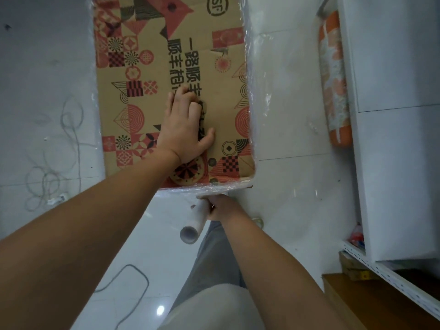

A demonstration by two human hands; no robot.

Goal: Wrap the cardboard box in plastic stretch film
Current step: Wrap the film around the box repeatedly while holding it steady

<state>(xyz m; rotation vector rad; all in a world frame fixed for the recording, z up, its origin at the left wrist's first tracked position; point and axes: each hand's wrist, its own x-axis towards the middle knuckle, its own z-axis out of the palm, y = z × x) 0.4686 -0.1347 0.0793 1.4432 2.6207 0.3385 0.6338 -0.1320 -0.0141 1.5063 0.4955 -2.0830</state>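
Note:
A large brown cardboard box [147, 67] with red and black patterns and printed characters stands on the white tiled floor. Clear stretch film [250, 91] clings along its left, right and near edges. My left hand [184, 129] lies flat on the box's top face, fingers spread. My right hand [217, 207] grips the roll of stretch film [196, 219] just below the box's near edge; the roll's hollow core end points toward me. Film runs from the roll up to the near right corner of the box.
An orange patterned roll [334, 82] lies on the floor beside white cabinets [392, 115] on the right. Loose cables [54, 163] lie on the floor at left, another cable [128, 279] near my legs. A wooden surface [371, 306] and perforated metal rail sit at lower right.

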